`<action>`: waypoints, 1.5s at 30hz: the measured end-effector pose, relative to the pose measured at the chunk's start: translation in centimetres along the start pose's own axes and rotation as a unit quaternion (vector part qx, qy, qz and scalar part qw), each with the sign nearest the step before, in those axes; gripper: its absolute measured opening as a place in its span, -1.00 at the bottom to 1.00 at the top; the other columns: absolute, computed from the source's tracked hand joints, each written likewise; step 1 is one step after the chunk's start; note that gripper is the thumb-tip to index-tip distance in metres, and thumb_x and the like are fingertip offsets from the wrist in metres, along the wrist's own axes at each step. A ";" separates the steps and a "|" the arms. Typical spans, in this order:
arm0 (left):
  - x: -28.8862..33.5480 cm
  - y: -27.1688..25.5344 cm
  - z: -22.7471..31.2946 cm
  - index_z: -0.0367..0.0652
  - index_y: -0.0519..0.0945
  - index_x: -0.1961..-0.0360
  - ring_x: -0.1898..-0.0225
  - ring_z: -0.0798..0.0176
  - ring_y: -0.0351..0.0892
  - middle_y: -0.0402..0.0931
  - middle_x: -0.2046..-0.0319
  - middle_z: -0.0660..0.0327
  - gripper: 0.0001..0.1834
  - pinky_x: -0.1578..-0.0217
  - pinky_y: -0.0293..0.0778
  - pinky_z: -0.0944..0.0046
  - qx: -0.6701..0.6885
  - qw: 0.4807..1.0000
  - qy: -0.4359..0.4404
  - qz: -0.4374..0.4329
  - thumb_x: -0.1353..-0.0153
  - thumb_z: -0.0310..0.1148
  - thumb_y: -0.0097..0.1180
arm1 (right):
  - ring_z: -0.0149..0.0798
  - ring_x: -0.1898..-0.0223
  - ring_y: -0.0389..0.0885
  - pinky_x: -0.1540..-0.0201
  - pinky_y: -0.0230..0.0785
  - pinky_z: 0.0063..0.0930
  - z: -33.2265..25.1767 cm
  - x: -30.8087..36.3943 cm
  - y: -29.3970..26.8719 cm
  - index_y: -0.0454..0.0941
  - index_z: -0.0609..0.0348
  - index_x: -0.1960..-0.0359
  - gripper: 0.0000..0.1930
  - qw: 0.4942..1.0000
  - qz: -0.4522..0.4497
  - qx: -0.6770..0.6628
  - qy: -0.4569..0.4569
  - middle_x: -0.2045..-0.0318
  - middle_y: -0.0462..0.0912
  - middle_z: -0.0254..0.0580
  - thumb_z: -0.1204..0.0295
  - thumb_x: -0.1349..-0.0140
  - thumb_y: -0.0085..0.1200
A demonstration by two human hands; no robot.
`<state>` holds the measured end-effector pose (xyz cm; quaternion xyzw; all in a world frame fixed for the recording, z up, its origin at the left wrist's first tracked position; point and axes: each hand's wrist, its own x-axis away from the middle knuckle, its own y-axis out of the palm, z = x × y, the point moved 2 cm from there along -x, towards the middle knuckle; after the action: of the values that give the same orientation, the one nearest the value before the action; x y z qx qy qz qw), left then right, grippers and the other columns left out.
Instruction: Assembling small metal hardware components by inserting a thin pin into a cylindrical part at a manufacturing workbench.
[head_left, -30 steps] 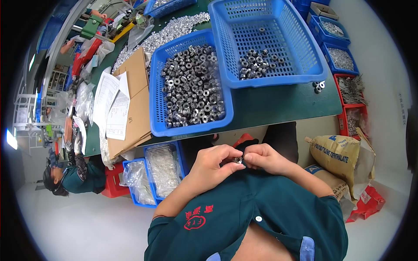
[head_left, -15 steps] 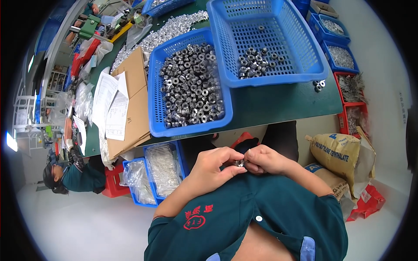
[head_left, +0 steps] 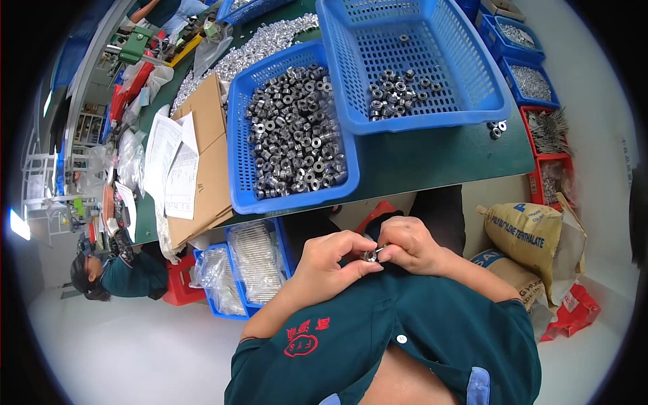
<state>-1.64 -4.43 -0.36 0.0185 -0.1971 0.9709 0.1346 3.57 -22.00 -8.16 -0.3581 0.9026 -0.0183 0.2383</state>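
Close in front of my shirt, my left hand (head_left: 328, 260) pinches a small round metal bushing (head_left: 370, 256) between thumb and fingers. My right hand (head_left: 413, 244) is closed beside it, its thumb and forefinger on a thin pale piece (head_left: 381, 249) that meets the bushing; what kind of piece it is, I cannot make out. Beyond my hands, a blue basket (head_left: 236, 162) full of similar metal bushings (head_left: 297, 131) rests on the green table (head_left: 432, 158). To its right, a larger blue basket (head_left: 432, 120) holds a small heap of bushings (head_left: 398, 93).
Cardboard with papers (head_left: 181, 172) lies left of the baskets. Loose bushings (head_left: 496, 129) sit near the table's right edge. Under the table stand blue bins of parts (head_left: 255, 260). Sacks (head_left: 520, 233) stand at right. A co-worker (head_left: 128, 273) sits at far left.
My right hand has turned and risen slightly, its thumb now reaching over toward the bushing. My left hand keeps its pinch. At the far upper left, another person has come further into view.
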 end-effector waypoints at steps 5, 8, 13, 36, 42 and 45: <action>-0.4 0.3 -0.1 -0.28 0.62 0.27 0.39 0.30 0.67 0.64 0.37 0.15 -0.70 0.35 0.57 0.38 0.013 1.000 0.002 -0.004 0.00 -0.41 0.44 | -0.07 0.53 0.46 0.47 0.26 -0.26 0.6 0.0 0.0 0.46 0.16 0.53 -0.63 0.999 0.021 0.024 -0.039 0.59 0.45 -0.17 0.10 -0.18 0.16; -1.3 0.3 -0.6 -0.28 0.62 0.27 0.39 0.29 0.67 0.64 0.36 0.14 -0.70 0.35 0.57 0.37 0.017 1.000 -0.001 -0.009 0.00 -0.41 0.43 | -0.07 0.52 0.47 0.46 0.27 -0.26 1.4 -0.2 -0.5 0.48 0.17 0.51 -0.64 0.998 0.026 0.028 -0.040 0.57 0.46 -0.16 0.11 -0.17 0.17; -1.6 -0.3 0.2 -0.28 0.61 0.21 0.41 0.44 0.59 0.61 0.39 0.21 -0.72 0.37 0.51 0.41 0.023 0.999 -0.029 0.010 -0.05 -0.45 0.38 | -0.04 0.45 0.52 0.41 0.36 -0.24 0.4 -0.7 -1.3 0.55 0.20 0.37 -0.79 0.999 0.023 0.021 -0.018 0.51 0.49 -0.14 0.31 -0.14 0.22; -1.5 -0.6 -2.8 -0.36 0.61 0.17 0.32 0.42 0.64 0.65 0.30 0.15 -0.80 0.25 0.55 0.42 -0.026 0.987 -0.018 0.156 -0.16 -0.61 0.10 | -0.47 0.52 0.43 0.41 0.32 -0.50 0.0 1.3 -4.5 0.56 0.29 0.52 -0.61 0.933 0.082 -0.082 0.340 0.62 0.52 -0.26 0.20 -0.35 0.02; -4.3 2.1 -2.1 -0.36 0.58 0.12 0.24 0.40 0.64 0.63 0.24 0.17 -0.80 0.18 0.54 0.39 0.048 0.998 -0.009 -0.036 -0.25 -0.54 0.08 | -0.39 0.48 0.54 0.38 0.38 -0.45 0.4 2.7 -5.0 0.65 0.29 0.35 -0.71 0.945 0.132 0.007 0.299 0.55 0.62 -0.13 0.26 -0.31 0.10; -8.4 4.9 -2.3 -0.31 0.60 0.18 0.24 0.34 0.60 0.59 0.25 0.14 -0.84 0.20 0.53 0.36 0.026 0.995 0.090 -0.031 -0.22 -0.50 0.12 | -0.40 0.48 0.54 0.38 0.38 -0.46 1.8 4.9 -4.9 0.66 0.28 0.30 -0.70 0.937 0.177 0.015 0.301 0.54 0.63 -0.14 0.25 -0.32 0.08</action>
<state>5.23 -9.99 -5.10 -0.0593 -0.1583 0.9687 0.1816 4.35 -28.60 -10.80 -0.1664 0.9806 -0.0959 -0.0401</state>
